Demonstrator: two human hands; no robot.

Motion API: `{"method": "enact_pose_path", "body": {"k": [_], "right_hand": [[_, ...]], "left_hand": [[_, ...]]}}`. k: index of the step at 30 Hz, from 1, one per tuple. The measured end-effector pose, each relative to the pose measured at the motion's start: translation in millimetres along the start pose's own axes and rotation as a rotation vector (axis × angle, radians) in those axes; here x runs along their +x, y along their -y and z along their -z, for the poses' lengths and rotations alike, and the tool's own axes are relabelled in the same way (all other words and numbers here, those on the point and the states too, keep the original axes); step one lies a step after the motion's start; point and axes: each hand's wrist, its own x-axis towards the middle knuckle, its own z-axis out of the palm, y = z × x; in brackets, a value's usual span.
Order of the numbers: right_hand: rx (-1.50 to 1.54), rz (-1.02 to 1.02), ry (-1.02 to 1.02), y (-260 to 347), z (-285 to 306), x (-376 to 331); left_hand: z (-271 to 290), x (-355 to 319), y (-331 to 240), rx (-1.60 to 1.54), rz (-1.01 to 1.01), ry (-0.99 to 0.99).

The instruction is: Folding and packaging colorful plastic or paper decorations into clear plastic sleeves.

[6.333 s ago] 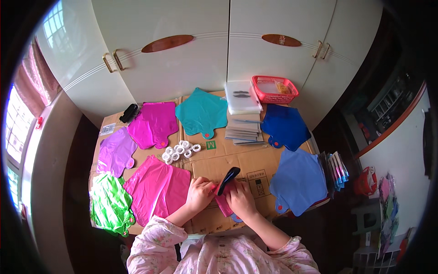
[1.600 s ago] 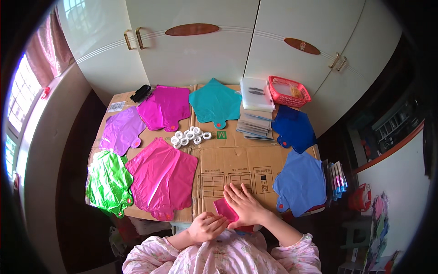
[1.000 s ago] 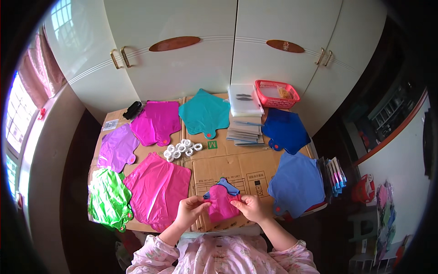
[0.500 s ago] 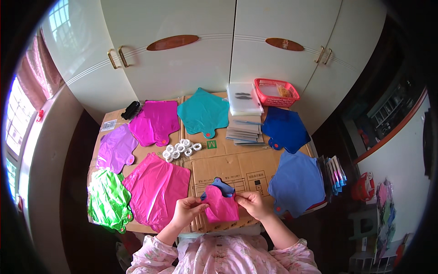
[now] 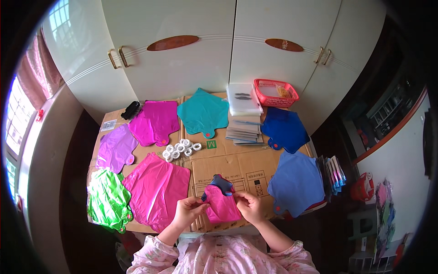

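A small bundle of folded foil balloons, pink on top with a dark blue one behind, is held over the near edge of the cardboard-covered table. My left hand grips its left side and my right hand grips its right side. A large pink foil balloon lies flat just left of my left hand. A light blue foil balloon lies flat to the right of my right hand.
Flat foil balloons lie around the table: green, lilac, magenta, teal, dark blue. Several white tape rolls sit mid-table. A stack of packets, a red basket and white cupboard doors stand behind.
The bundle has been lifted from the table and unfolded between both hands; the pink balloon now faces up with the dark blue one showing behind it.
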Motion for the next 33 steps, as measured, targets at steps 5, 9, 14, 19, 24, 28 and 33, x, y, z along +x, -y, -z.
{"method": "enact_pose_path", "body": {"k": [5,9,14,19,24,28,33], "right_hand": [[0.047,0.095,0.020,0,-2,1],[0.103,0.047,0.055,-1,-4,2],[0.259,-0.100,0.111,8,1,11],[0.011,-0.140,0.318,9,15,35],[-0.156,-0.172,0.403,-19,30,63],[-0.141,-0.277,0.474,-14,32,74],[-0.174,-0.261,0.503,-16,31,84]], "left_hand": [[0,-1,-1,-0.036,0.013,-0.001],[1,-1,-1,-0.068,0.014,0.012],[5,5,0,-0.054,0.047,0.040],[3,15,-1,0.081,0.073,0.075],[-5,32,-12,0.202,0.224,0.125],[-5,45,-21,0.173,0.234,0.112],[5,62,-17,0.422,0.197,0.148]]}}
